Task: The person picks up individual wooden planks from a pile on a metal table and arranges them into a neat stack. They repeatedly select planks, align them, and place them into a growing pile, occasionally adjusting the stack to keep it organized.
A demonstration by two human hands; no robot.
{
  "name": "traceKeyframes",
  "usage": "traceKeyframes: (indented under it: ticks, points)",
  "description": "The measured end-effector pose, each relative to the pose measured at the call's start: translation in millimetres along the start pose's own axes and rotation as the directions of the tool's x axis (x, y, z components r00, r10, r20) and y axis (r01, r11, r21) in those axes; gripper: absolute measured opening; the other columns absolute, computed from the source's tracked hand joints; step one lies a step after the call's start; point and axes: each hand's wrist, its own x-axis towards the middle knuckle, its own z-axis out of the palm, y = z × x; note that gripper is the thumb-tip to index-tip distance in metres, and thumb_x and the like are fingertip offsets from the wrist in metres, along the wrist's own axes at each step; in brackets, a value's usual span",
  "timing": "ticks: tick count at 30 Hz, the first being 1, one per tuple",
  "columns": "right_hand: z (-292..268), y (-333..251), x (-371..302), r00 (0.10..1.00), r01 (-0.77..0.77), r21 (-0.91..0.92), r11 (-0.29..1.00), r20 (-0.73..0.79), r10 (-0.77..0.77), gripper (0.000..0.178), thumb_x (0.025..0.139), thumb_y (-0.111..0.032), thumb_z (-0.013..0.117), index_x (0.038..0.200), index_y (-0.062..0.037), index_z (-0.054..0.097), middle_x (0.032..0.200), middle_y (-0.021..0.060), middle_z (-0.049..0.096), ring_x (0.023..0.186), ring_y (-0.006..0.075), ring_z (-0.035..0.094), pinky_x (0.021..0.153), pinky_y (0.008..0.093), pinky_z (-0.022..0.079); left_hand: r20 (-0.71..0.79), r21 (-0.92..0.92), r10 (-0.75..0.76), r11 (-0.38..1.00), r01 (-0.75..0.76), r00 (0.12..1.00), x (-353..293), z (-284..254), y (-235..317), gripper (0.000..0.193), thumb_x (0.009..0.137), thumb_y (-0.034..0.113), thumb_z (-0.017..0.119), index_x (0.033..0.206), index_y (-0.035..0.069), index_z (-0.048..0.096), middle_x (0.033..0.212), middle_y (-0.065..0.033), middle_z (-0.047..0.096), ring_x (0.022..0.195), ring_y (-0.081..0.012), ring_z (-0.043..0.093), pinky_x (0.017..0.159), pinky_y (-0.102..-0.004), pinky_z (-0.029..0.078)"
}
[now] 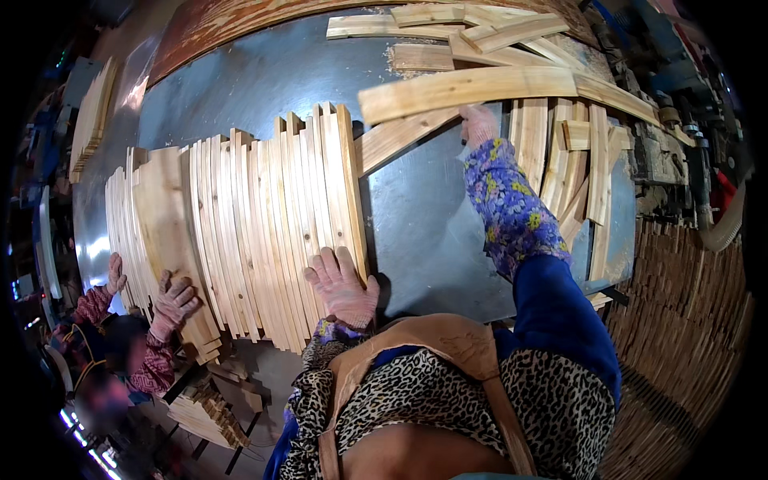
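A long row of pale wooden slats (252, 216) stands packed side by side on the metal tabletop (436, 248). My left hand (346, 288), in a pinkish knitted glove, lies spread on the near right end of this row. Farther right, my gloved right hand (480, 126) closes at the end of a slanting wooden slat (412, 138), whose other end meets the row. Just beyond that hand, a longer slat (472, 92) lies across, overlapping the slanting one. My right fingertips are partly hidden.
Loose slats (520, 36) are heaped at the far right, and more slats (572, 152) lie right of my right arm. At left, a co-worker's gloved hands (174, 306) touch the row and a wider board (166, 216). Stacked wood (680, 320) fills the lower right.
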Motion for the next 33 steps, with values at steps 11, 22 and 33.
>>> traceKeyframes:
  ticks: [11, 22, 33]
  points:
    - [32.4, -20.5, -76.6, 0.995, 0.075, 0.621, 0.781, 0.006, -0.101, 0.047, 0.094, -0.025, 0.079, 0.126, 0.0053, 0.064, 0.099, 0.0141, 0.071, 0.074, 0.0242, 0.068, 0.062, 0.0400, 0.057, 0.210, 0.032, -0.059, 0.998, 0.053, 0.976, 24.3, -23.2, 16.9, 0.101, 0.080, 0.044, 0.081, 0.161, -0.002, 0.042, 0.165, -0.0299, 0.039, 0.154, -0.0533, 0.030, 0.129, -0.0736, 0.013]
    - [-28.0, 5.8, -38.6, 0.878, 0.478, -0.205, 0.854, 0.070, -0.474, 0.032, 0.099, -0.020, 0.067, 0.120, 0.0030, 0.069, 0.106, 0.0145, 0.079, 0.087, 0.0275, 0.076, 0.077, 0.0370, 0.062, 0.261, 0.030, -0.101, 0.995, 0.097, 0.960, 25.3, -33.8, 17.7, 0.099, 0.077, 0.045, 0.081, 0.159, 0.002, 0.047, 0.164, -0.0279, 0.040, 0.154, -0.0517, 0.031, 0.128, -0.0715, 0.016]
    - [72.8, 135.0, -142.4, 0.585, 0.315, 0.385, 0.868, 0.641, -0.497, 0.034, 0.111, -0.016, 0.058, 0.143, -0.0064, 0.062, 0.127, 0.0227, 0.073, 0.130, 0.0370, 0.066, 0.116, 0.0462, 0.052, 0.113, 0.072, 0.039, 0.996, -0.047, 0.993, 15.9, 3.1, 15.3, 0.099, 0.094, 0.071, 0.059, 0.166, 0.006, 0.040, 0.174, -0.0241, 0.033, 0.162, -0.0473, 0.024, 0.127, -0.0743, 0.011]
